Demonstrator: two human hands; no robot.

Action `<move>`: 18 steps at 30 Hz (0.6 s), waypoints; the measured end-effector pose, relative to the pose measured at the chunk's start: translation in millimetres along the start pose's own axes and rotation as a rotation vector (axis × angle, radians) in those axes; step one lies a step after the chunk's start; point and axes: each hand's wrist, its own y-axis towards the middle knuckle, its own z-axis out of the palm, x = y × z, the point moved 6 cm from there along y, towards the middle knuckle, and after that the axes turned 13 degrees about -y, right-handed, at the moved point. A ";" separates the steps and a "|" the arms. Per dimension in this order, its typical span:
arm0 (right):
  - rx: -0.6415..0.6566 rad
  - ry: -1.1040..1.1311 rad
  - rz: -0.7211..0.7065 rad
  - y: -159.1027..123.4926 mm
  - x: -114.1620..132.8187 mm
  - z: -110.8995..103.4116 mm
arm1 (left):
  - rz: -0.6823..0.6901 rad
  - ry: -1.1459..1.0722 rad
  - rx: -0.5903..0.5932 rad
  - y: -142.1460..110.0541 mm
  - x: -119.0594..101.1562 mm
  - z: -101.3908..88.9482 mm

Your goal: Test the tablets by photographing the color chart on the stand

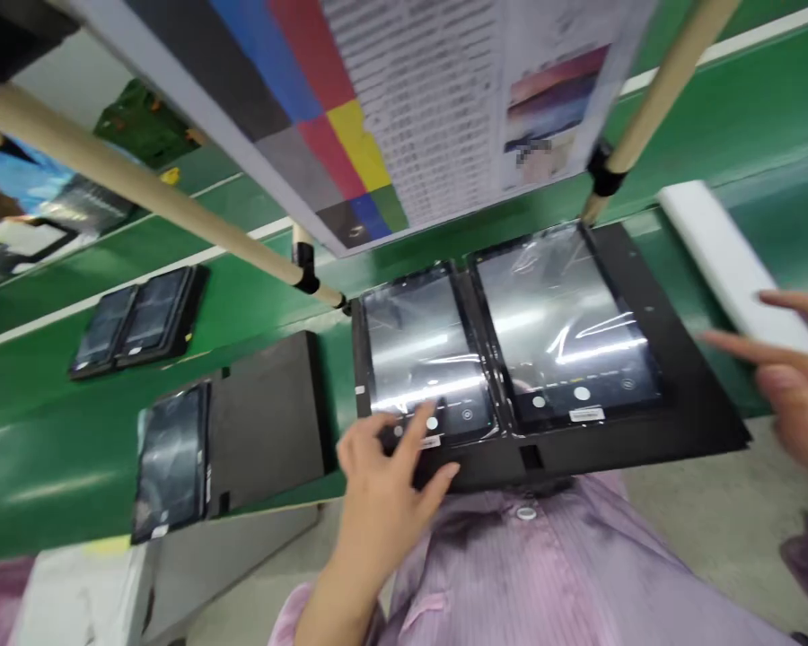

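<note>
Two tablets in clear plastic film lie side by side on a black foam tray, screens up. My left hand [383, 484] is at the bottom of the left tablet [417, 332], fingers spread, with a fingertip near the round white shutter button of its camera screen. It grips nothing. The right tablet [558, 314] shows a similar camera screen, with a small white label at its lower edge. Beyond the right end of the foam tray [693, 422], my right hand [794, 377] has fingers stretched toward the tray and holds nothing; part of it is cut off by the frame.
A long white box [733, 260] lies behind my right hand on the green belt [269, 314]. To the left are another foam tray [266, 422] with one tablet [171, 458] and a farther pair of tablets [135, 318]. A printed chart [431, 117] hangs above, between beige poles [154, 193].
</note>
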 end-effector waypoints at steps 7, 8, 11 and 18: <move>-0.036 0.024 -0.194 -5.2 41.7 -4.2 | -0.597 -0.304 0.017 -14.9 87.2 -1.9; -0.025 0.021 -0.194 -6.1 43.0 -1.8 | -0.653 -0.349 -0.004 -15.3 91.3 -3.8; -0.051 0.028 -0.153 -9.8 43.9 -2.8 | -0.782 -0.463 -0.109 -14.2 97.9 -14.4; -0.141 0.031 -0.040 -15.2 46.9 -12.6 | -0.868 -1.180 -0.275 8.3 95.0 -18.8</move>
